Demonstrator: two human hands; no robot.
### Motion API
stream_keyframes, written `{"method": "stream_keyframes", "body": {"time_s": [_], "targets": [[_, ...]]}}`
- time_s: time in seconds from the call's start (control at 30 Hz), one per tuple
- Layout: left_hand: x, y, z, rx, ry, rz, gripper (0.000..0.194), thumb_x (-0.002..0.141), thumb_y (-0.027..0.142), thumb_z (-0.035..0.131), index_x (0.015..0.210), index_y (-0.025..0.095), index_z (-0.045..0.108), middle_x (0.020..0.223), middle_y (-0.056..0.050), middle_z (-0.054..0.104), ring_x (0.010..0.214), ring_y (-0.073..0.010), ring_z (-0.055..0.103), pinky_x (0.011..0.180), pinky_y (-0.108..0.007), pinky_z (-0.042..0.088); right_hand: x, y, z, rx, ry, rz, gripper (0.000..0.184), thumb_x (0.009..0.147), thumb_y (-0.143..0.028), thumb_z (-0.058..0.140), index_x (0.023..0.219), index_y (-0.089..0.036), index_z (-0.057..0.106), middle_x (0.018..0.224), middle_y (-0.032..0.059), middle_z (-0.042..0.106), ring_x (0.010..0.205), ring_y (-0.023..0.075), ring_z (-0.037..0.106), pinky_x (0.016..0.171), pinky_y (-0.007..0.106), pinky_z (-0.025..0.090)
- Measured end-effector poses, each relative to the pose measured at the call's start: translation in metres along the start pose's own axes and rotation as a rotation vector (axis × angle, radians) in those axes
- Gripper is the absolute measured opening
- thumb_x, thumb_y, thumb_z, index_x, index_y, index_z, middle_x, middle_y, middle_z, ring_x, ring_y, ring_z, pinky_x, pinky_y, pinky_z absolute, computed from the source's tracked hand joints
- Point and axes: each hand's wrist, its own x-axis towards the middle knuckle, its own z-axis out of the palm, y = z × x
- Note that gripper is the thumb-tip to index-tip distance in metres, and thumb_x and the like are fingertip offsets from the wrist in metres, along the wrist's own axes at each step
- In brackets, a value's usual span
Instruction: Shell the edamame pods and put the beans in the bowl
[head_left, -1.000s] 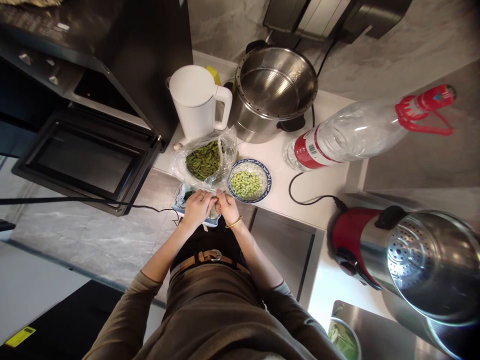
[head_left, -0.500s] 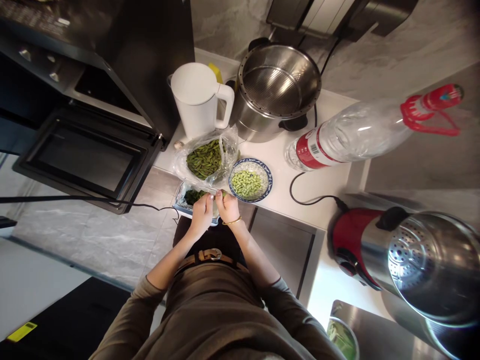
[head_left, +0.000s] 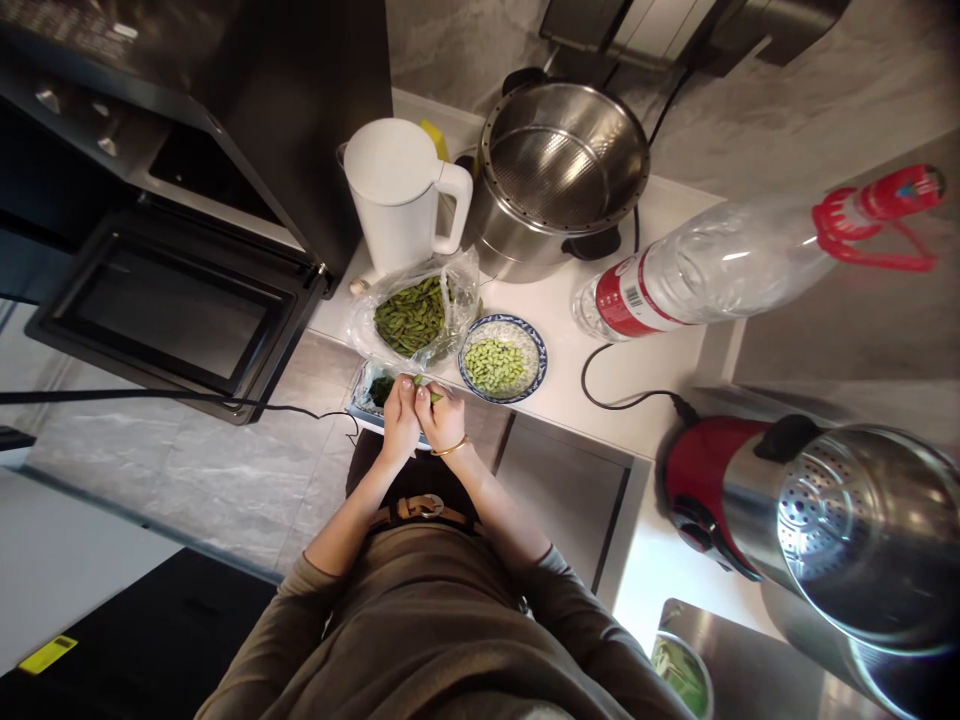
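Well, left hand (head_left: 400, 412): fingers curled inward, thumb on top, tips pinching a small green pod (head_left: 435, 397); the exact grip underneath is hidden.
Right hand (head_left: 441, 415): held just beside the left one, fingers bent, the same pod caught beneath its thumb; a gold bangle (head_left: 450, 447) circles the wrist.
Green pod: between the two hands, in front of the counter (head_left: 570, 405) and a little outside its front edge.
Lined container (head_left: 366, 412): directly below the hands, against the counter's front edge, with dark green matter inside and the hands covering much of it.
Plastic bag (head_left: 461, 285): clear, gaping, full of unshelled pods (head_left: 409, 318), lying at the counter's front edge near its left end.
Bowl (head_left: 531, 345): blue-and-white rim, touching or just beside the bag, close to the front edge; pale green beans (head_left: 495, 366) cover its middle.
White jug (head_left: 390, 225): upright behind the bag, at the counter's left end.
Steel pot (head_left: 510, 245): right of the jug by the back edge, a perforated insert in its mouth.
Large bottle (head_left: 750, 260): clear, red-capped, standing toward the counter's inner right corner.
Red-and-steel appliance (head_left: 697, 470): along the right-hand stretch, near a black cord (head_left: 611, 404).
Oven door (head_left: 176, 310): hanging open, left of the counter.
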Motion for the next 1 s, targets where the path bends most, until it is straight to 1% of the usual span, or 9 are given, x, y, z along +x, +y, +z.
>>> {"method": "stream_keyframes", "body": {"time_s": [0.13, 0.2, 0.3, 0.37, 0.43, 0.53, 0.73, 0.87, 1.0], "targets": [[-0.002, 0.001, -0.004, 0.063, 0.003, 0.100, 0.045, 0.098, 0.048, 0.018, 0.071, 0.021, 0.040, 0.064, 0.001, 0.046, 0.059, -0.0126, 0.046, 0.057, -0.026, 0.040, 0.005, -0.014, -0.003, 0.456, -0.008, 0.383, 0.036, 0.087, -0.042, 0.038, 0.058, -0.022, 0.040, 0.053, -0.0019, 0.044, 0.050, 0.0110, 0.042, 0.051, 0.024, 0.035], [0.001, -0.001, -0.013, 0.243, -0.067, 0.329, 0.044, 0.099, 0.044, 0.020, 0.071, 0.020, 0.045, 0.066, -0.001, 0.049, 0.062, -0.0143, 0.047, 0.060, -0.028, 0.039, 0.009, -0.019, -0.008, 0.703, -0.067, 0.658, 0.035, 0.085, -0.044, 0.041, 0.058, -0.022, 0.037, 0.048, -0.0050, 0.035, 0.044, 0.0088, 0.032, 0.044, 0.022, 0.028], [0.007, -0.005, -0.031, 0.557, -0.237, 0.671, 0.037, 0.097, 0.036, 0.032, 0.071, 0.020, 0.052, 0.069, -0.004, 0.054, 0.068, -0.0168, 0.048, 0.063, -0.030, 0.039, 0.013, -0.021, -0.018, 0.954, -0.328, 0.951, 0.032, 0.078, -0.043, 0.053, 0.060, -0.022, 0.037, 0.045, -0.0081, 0.029, 0.039, 0.0062, 0.023, 0.038, 0.019, 0.016], [0.011, -0.007, -0.039, 0.678, -0.319, 0.787, 0.032, 0.095, 0.030, 0.038, 0.070, 0.020, 0.054, 0.068, -0.004, 0.054, 0.067, -0.0170, 0.047, 0.063, -0.030, 0.038, 0.014, -0.020, -0.021, 1.009, -0.427, 0.989, 0.033, 0.074, -0.039, 0.061, 0.061, -0.022, 0.037, 0.044, -0.0092, 0.028, 0.038, 0.0050, 0.022, 0.037, 0.018, 0.012], [0.013, -0.006, -0.043, 0.710, -0.338, 0.822, 0.030, 0.094, 0.027, 0.041, 0.068, 0.020, 0.053, 0.067, -0.003, 0.054, 0.066, -0.0169, 0.047, 0.062, -0.030, 0.038, 0.013, -0.018, -0.020, 1.034, -0.404, 0.971, 0.035, 0.073, -0.038, 0.064, 0.061, -0.022, 0.036, 0.043, -0.0099, 0.027, 0.038, 0.0045, 0.021, 0.036, 0.017, 0.012], [0.012, -0.004, -0.042, 0.672, -0.325, 0.771, 0.028, 0.093, 0.025, 0.041, 0.068, 0.019, 0.052, 0.067, -0.003, 0.054, 0.067, -0.0168, 0.047, 0.063, -0.029, 0.039, 0.013, -0.013, -0.015, 1.075, -0.393, 0.958, 0.037, 0.075, -0.040, 0.062, 0.060, -0.022, 0.033, 0.041, -0.0105, 0.024, 0.036, 0.0046, 0.020, 0.035, 0.016, 0.013], [0.007, -0.003, -0.039, 0.651, -0.427, 0.686, 0.027, 0.093, 0.023, 0.040, 0.070, 0.020, 0.053, 0.070, -0.004, 0.056, 0.070, -0.0172, 0.049, 0.065, -0.029, 0.041, 0.017, 0.005, -0.020, 1.063, -0.673, 1.010, 0.037, 0.075, -0.039, 0.064, 0.059, -0.020, 0.037, 0.040, -0.0097, 0.032, 0.035, 0.0032, 0.024, 0.035, 0.014, 0.013], [0.010, -0.005, -0.043, 0.666, -0.491, 0.665, 0.027, 0.093, 0.023, 0.039, 0.070, 0.020, 0.053, 0.072, -0.004, 0.058, 0.071, -0.0172, 0.051, 0.067, -0.029, 0.042, 0.017, 0.012, -0.013, 1.072, -0.664, 0.986, 0.042, 0.077, -0.042, 0.065, 0.058, -0.020, 0.035, 0.040, -0.0106, 0.031, 0.033, 0.0021, 0.022, 0.035, 0.013, 0.012], [0.015, -0.008, -0.046, 0.685, -0.436, 0.596, 0.027, 0.093, 0.022, 0.036, 0.072, 0.020, 0.052, 0.070, -0.004, 0.056, 0.072, -0.0179, 0.053, 0.068, -0.030, 0.044, 0.020, 0.014, -0.010, 1.126, -0.686, 0.934, 0.046, 0.075, -0.048, 0.067, 0.057, -0.019, 0.037, 0.041, -0.0102, 0.033, 0.034, 0.0011, 0.021, 0.035, 0.014, 0.010]]}}
